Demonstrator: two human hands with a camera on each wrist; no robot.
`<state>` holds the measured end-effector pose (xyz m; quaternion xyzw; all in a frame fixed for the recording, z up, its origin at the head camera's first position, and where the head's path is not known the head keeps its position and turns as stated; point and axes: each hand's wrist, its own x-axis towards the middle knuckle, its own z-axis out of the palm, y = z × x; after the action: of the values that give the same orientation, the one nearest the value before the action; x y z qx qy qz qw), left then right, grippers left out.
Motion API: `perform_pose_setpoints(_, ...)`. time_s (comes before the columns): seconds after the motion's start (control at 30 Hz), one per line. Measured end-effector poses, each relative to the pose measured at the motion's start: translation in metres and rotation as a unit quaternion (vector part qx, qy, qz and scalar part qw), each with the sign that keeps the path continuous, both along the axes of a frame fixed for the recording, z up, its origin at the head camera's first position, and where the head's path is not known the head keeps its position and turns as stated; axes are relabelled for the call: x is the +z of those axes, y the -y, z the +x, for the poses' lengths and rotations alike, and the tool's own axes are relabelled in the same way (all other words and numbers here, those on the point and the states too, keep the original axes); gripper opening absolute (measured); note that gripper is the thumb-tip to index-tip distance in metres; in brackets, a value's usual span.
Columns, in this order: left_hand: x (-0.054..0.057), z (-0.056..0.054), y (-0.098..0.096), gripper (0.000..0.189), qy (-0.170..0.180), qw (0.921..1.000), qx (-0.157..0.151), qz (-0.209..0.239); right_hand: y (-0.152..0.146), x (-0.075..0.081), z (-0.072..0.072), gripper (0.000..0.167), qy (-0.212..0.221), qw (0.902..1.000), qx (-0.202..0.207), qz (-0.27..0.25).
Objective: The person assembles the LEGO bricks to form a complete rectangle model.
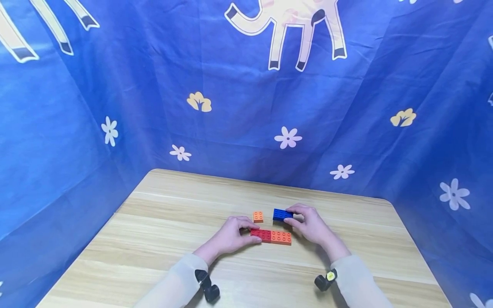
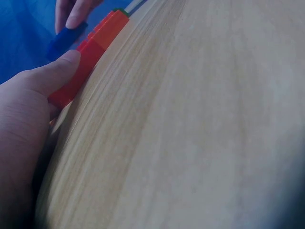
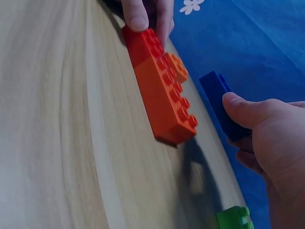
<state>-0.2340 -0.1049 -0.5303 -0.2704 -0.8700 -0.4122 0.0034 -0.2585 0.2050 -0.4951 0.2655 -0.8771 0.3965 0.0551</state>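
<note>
A red brick (image 1: 260, 235) and an orange brick (image 1: 281, 238) lie end to end in one row, studs up, on the table. My left hand (image 1: 233, 235) grips the red brick, thumb along its near side and fingers behind it. Between thumb and fingers, my right hand (image 1: 311, 223) pinches a dark blue brick (image 1: 282, 214) just behind the orange end of the row. In the right wrist view the blue brick (image 3: 215, 98) appears raised off the wood. A small square orange brick (image 1: 258, 217) sits behind the red one.
A green brick (image 3: 234, 218) stands on the table near the right hand, at the bottom of the right wrist view. The wooden table (image 1: 161, 205) ends at a blue patterned curtain (image 1: 239, 145) at the back and sides.
</note>
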Motion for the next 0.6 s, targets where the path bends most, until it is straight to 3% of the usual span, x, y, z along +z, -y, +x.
perform_pose_setpoints(0.37, -0.001, -0.001, 0.001, 0.050, -0.008, 1.0000, -0.002, -0.001, 0.014, 0.001, 0.014, 0.031, -0.012, 0.9991, 0.041, -0.003)
perform_pose_setpoints(0.6, -0.001, -0.001, 0.001, 0.048, -0.009, 1.0000, -0.003, 0.000, 0.020, 0.000, 0.025, 0.032, 0.005, 0.9989, 0.045, 0.006)
